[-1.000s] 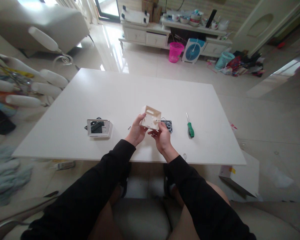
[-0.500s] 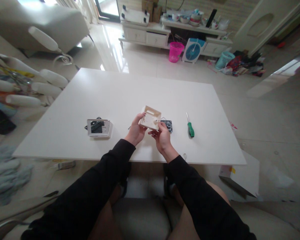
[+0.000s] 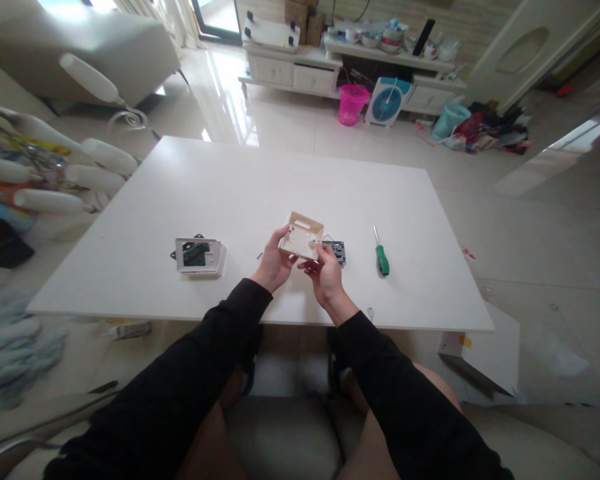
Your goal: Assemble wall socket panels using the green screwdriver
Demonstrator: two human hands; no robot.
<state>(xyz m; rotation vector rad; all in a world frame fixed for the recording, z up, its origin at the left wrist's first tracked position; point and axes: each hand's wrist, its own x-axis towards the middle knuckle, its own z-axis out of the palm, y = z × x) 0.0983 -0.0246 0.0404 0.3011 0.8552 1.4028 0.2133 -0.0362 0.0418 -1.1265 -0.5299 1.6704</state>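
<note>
Cream plastic in grip: held 1 open box [image 3: 301, 237] above 1 white table [image 3: 260, 183], with left hand [image 3: 274, 263] clasped round its left side and right hand [image 3: 327, 275] pinching its lower right corner. Counted 1 green screwdriver [image 3: 382, 259], 1 black slotted plate [image 3: 339, 251] and 1 white case [image 3: 199, 270], with black parts [image 3: 193, 254] showing through its opening. Saw small holes inside the box.
</note>
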